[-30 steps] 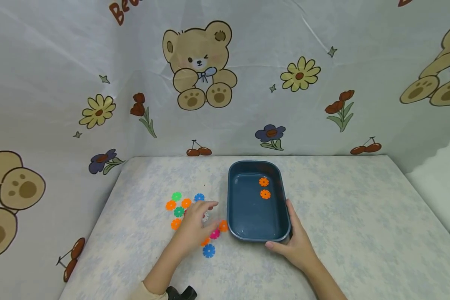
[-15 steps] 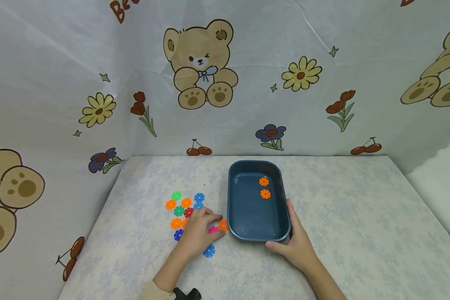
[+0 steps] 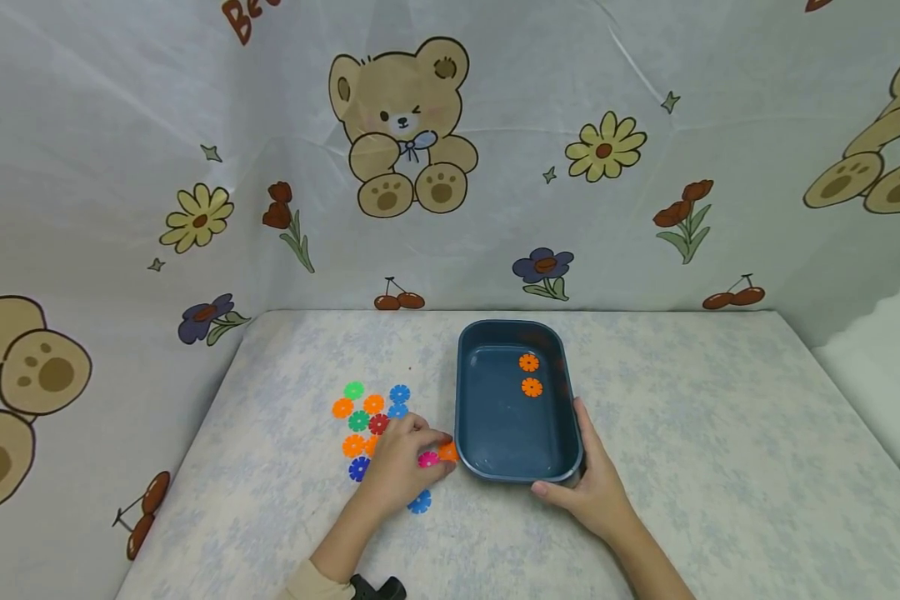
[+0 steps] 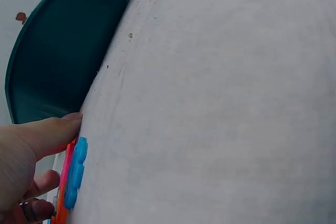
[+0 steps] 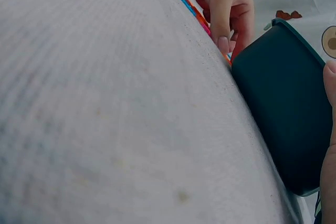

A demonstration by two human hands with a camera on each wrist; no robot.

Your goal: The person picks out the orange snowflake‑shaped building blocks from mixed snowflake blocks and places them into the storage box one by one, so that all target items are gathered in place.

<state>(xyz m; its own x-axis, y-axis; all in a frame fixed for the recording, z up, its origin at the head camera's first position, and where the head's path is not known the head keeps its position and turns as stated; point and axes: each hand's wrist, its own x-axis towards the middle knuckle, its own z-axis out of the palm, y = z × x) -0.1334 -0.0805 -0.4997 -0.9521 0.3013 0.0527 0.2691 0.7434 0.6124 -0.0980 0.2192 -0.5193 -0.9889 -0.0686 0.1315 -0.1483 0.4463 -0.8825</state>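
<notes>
My left hand (image 3: 401,462) is low over the table at the left of the dark blue tray (image 3: 519,458). Its thumb and index finger pinch an orange snowflake disc (image 3: 447,451) lying right beside the tray wall. A pink disc (image 3: 428,459) shows between thumb and palm. In the left wrist view a blue disc (image 4: 76,174) lies flat near the thumb. My right hand (image 3: 596,492) grips the tray's near right corner, thumb at the near rim, fingers along the right side. Inside the tray lie two orange discs (image 3: 531,387).
Left of the tray several loose discs are spread, among them a red disc (image 3: 378,424), a dark blue disc (image 3: 358,468) and a light green disc (image 3: 354,390). The patterned table (image 3: 690,433) reaches back to a bear-print cloth (image 3: 480,250).
My left hand has come down and right, its thumb and index finger closing at the orange disc beside the tray. My right hand and the tray stay put.
</notes>
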